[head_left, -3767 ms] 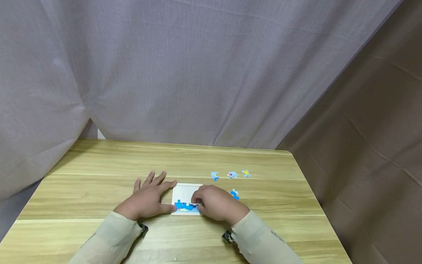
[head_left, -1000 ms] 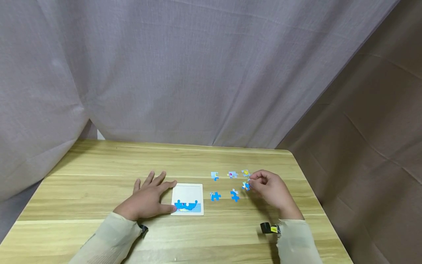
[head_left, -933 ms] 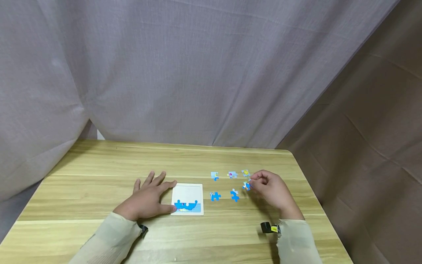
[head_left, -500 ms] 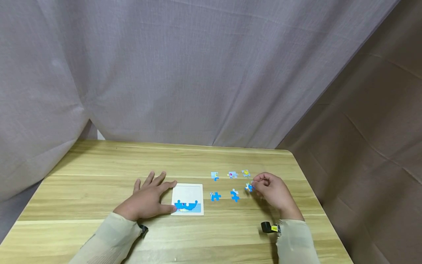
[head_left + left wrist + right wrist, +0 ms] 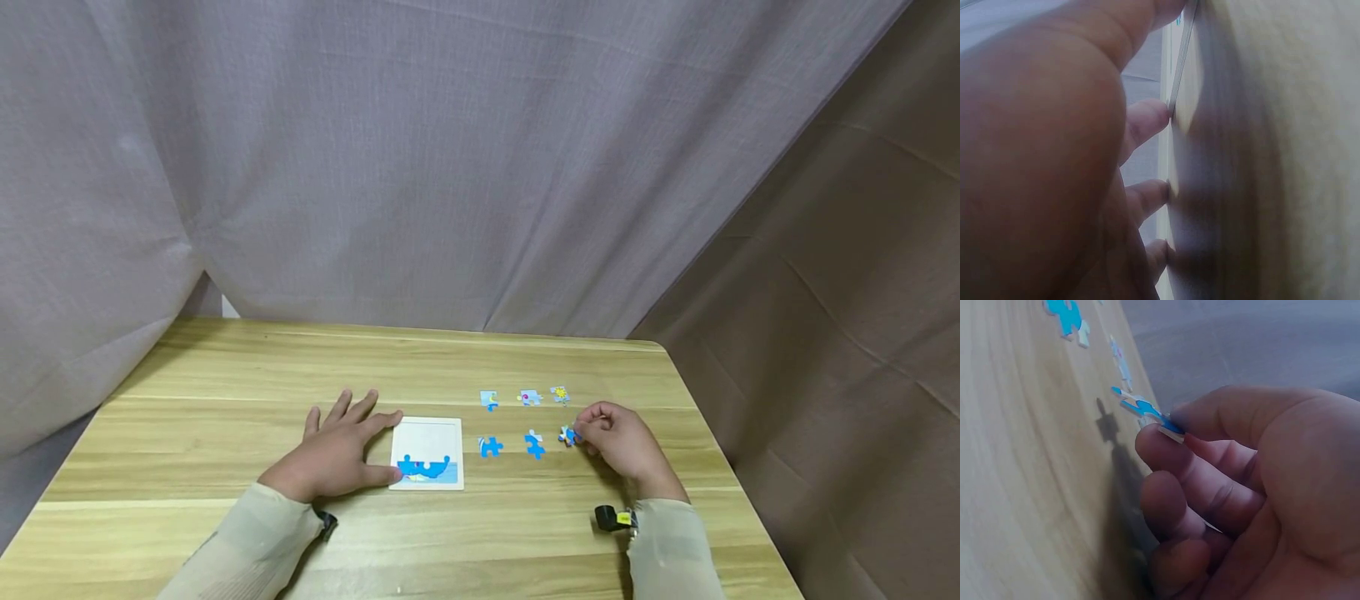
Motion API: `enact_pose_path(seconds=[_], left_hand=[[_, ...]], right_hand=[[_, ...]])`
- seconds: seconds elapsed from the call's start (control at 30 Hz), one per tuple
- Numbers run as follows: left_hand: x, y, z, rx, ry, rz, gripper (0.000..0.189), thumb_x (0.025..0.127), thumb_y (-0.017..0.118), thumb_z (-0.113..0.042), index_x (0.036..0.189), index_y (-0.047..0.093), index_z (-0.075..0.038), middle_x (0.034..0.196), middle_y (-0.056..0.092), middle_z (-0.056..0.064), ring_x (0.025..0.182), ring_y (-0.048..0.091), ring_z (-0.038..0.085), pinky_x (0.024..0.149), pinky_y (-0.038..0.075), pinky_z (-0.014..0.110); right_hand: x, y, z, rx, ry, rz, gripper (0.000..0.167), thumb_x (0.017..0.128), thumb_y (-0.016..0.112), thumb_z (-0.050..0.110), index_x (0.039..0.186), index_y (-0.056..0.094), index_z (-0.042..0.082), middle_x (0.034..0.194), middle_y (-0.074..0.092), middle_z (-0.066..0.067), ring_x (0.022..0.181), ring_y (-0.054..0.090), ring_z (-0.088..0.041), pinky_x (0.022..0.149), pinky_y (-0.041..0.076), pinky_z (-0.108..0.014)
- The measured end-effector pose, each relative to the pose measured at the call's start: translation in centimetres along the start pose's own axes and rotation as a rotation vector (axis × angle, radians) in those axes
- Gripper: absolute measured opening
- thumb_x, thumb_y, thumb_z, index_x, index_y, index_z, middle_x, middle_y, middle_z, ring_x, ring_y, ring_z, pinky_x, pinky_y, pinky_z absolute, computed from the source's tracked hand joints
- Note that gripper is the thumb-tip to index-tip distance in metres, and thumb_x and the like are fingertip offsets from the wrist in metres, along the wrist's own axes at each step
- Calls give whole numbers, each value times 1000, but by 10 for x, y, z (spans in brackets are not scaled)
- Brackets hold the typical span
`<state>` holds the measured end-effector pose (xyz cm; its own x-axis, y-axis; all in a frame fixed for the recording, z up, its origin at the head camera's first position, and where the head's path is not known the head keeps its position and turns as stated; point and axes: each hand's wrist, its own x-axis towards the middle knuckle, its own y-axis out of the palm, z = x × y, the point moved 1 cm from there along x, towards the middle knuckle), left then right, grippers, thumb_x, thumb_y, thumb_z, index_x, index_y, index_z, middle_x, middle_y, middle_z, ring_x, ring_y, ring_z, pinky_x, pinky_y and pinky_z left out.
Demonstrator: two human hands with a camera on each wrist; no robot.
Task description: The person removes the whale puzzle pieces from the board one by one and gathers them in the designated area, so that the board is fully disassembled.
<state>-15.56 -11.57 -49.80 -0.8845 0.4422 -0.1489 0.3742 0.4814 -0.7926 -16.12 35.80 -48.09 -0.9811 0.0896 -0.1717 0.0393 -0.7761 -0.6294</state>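
My right hand (image 5: 622, 442) pinches a blue and white jigsaw piece (image 5: 1144, 408) between thumb and fingertips. In the right wrist view the piece is raised off the wood, its shadow apart from it. My left hand (image 5: 337, 454) lies with fingers spread, thumb and index finger at the left edge of a white puzzle tray (image 5: 427, 432). Along the tray's lower part sits a row of fitted blue pieces (image 5: 431, 468); the upper part is bare white. From the left wrist, the fingertips (image 5: 1150, 119) show against the tray edge and table.
Right of the tray lie loose pieces: a striped blue one (image 5: 491, 447), a blue and white one (image 5: 534, 445), and behind them a moon piece (image 5: 489, 400), a pink-dotted piece (image 5: 529, 397) and a yellow piece (image 5: 559, 393). A grey curtain (image 5: 420, 167) hangs behind the wooden table (image 5: 300, 358).
My right hand went from the tray to the loose pieces and took up a blue and white piece, then drew it slightly right and nearer, turning it. The left hand stayed put.
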Motion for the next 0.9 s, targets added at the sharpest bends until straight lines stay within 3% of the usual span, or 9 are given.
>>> enact_pose_path(seconds=[0.9], left_hand=[[2,0,2,0,1,-3,91,92,84,-69,170,51,-35,189,20,15,174,1,55,126,-4,90]], right_hand=[[2,6,-7,-122,14,-26,12,106,78,21,106,75,10,78,61,1,72,57,-18,64,47,-30]])
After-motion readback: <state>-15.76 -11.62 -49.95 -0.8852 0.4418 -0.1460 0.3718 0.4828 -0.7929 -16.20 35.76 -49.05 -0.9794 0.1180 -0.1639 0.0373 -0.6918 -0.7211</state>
